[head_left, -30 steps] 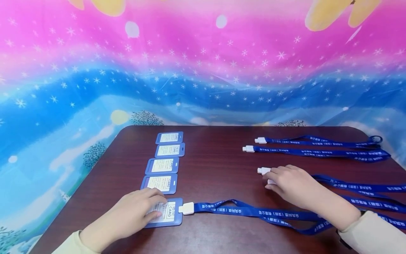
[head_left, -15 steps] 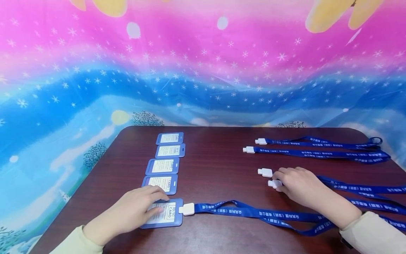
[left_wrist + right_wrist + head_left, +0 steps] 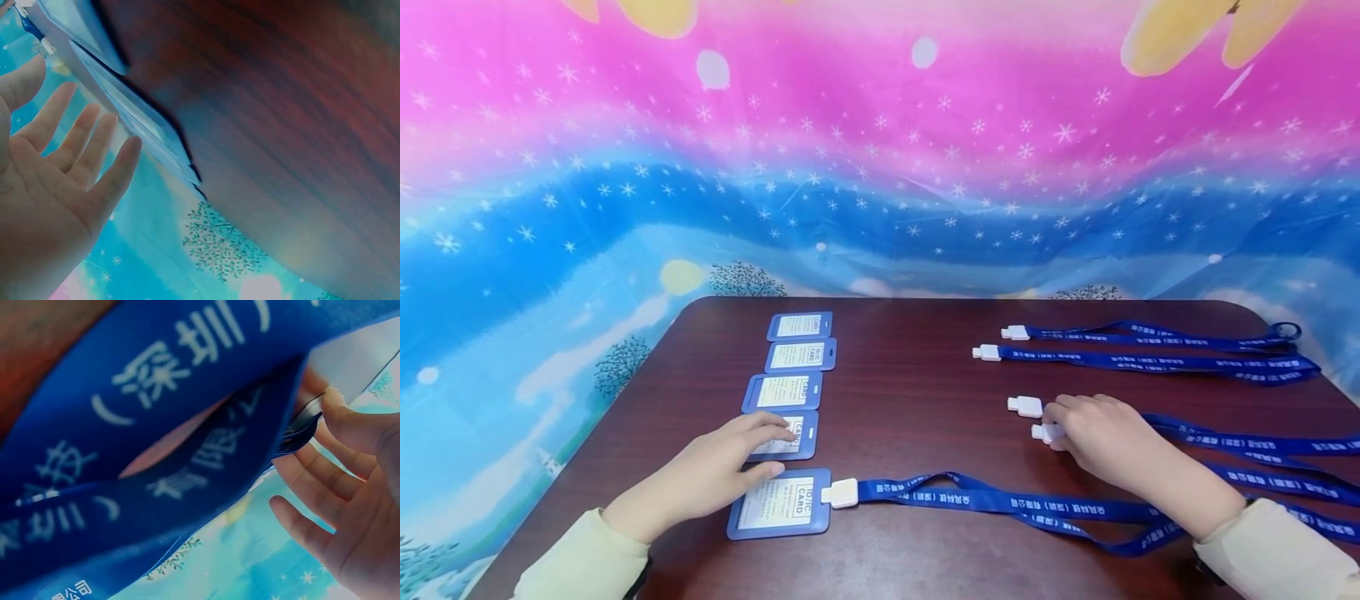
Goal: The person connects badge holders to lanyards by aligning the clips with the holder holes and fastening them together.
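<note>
My left hand [image 3: 722, 462] reaches over a blue card holder [image 3: 807, 447], fingers slightly bent and apart. Its thumb is by the upper edge of the nearest card holder [image 3: 781, 504]. That nearest holder is joined by a white clip [image 3: 844, 492] to a blue lanyard [image 3: 955, 495] with white lettering. My right hand [image 3: 1108, 442] pinches the white clip [image 3: 1047, 432] of another lanyard between thumb and forefinger. In the right wrist view, blue straps [image 3: 206, 425] pass before the hand [image 3: 350, 481] and partly hide the clip.
Farther back, more card holders [image 3: 800, 356] continue the left column. Another white clip [image 3: 1026, 406] lies just beyond the right hand. Two lanyards [image 3: 1150, 360] stretch along the back right of the dark wooden table [image 3: 917, 400]. A colourful printed cloth [image 3: 880, 167] hangs behind.
My left hand has lifted off the nearest card holder and shifted away over the one behind it. The right hand has drawn back slightly to the right, and its clip now shows.
</note>
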Demonstrator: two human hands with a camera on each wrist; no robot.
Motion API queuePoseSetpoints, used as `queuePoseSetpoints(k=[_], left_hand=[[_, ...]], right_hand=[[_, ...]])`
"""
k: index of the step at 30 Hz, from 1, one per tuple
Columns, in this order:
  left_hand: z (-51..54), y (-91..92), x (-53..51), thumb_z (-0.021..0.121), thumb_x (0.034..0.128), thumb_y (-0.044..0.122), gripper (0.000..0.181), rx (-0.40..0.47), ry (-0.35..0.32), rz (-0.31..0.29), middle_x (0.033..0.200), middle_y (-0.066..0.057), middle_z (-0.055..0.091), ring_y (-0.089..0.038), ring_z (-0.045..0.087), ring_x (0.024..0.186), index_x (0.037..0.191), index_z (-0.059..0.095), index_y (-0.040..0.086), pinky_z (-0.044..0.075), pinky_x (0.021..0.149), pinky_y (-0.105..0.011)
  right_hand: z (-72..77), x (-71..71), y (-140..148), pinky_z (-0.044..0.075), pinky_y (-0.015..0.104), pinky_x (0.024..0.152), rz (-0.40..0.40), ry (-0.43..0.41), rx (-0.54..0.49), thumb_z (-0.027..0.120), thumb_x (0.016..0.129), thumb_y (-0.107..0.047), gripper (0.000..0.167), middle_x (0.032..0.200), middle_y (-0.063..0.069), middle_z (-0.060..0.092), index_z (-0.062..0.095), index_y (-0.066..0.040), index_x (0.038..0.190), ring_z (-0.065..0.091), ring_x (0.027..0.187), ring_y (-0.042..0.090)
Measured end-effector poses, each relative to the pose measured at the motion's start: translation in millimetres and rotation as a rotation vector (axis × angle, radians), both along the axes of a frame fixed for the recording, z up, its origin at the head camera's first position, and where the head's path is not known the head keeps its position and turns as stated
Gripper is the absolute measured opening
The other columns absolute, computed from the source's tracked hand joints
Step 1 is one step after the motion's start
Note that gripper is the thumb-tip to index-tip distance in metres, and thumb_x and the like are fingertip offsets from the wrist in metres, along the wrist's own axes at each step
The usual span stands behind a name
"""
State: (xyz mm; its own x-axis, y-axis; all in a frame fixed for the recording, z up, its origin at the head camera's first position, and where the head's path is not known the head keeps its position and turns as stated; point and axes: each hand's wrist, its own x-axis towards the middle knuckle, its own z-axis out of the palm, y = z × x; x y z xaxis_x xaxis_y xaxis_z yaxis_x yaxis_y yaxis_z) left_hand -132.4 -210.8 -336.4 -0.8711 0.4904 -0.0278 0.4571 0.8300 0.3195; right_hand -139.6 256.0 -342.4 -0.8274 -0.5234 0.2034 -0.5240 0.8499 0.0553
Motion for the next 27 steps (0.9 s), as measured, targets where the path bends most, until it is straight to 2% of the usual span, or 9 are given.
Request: queuePoseSetpoints(k=[7, 13, 27], left_hand=[[-6.4, -6.4, -11.5, 0.077, 0.0870, 0.031, 0.049, -0.032, 0.052, 0.035, 0.136, -0.007, 0.055, -0.028, 0.053, 0.122, 0.132, 0.063, 0.018, 0.051, 0.092, -0.052], [-9.4, -5.4, -18.3, 0.083, 0.0802, 0.034, 0.062, -0.055, 0.049, 0.065, 0.132, -0.009, 0.056, -0.028, 0.055, 0.116, 0.135, 0.059, 0.015, 0.052, 0.090, -0.051], [-13.9, 0.4, -28.8, 0.089, 0.0728, 0.033, 0.069, -0.103, 0.061, 0.091, 0.122, -0.007, 0.057, -0.022, 0.053, 0.106, 0.132, 0.061, 0.011, 0.055, 0.079, -0.041]], right_hand=[[-0.5, -1.0, -1.7, 0.057, 0.040, 0.067, 0.018, 0.009, -0.004, 0.091, 0.069, -0.015, 0.030, 0.078, -0.001, 0.065, 0.070, -0.009, 0.091, 0.063, 0.069, 0.016], [-1.1, -0.3, -1.9, 0.057, 0.039, 0.066, 0.023, 0.014, -0.001, 0.091, 0.069, -0.014, 0.030, 0.078, -0.001, 0.065, 0.070, -0.009, 0.090, 0.063, 0.069, 0.015], [-1.3, 0.9, -0.5, 0.057, 0.041, 0.068, 0.003, 0.015, 0.015, 0.090, 0.072, -0.018, 0.036, 0.083, 0.002, 0.067, 0.072, -0.004, 0.100, 0.065, 0.073, 0.017]])
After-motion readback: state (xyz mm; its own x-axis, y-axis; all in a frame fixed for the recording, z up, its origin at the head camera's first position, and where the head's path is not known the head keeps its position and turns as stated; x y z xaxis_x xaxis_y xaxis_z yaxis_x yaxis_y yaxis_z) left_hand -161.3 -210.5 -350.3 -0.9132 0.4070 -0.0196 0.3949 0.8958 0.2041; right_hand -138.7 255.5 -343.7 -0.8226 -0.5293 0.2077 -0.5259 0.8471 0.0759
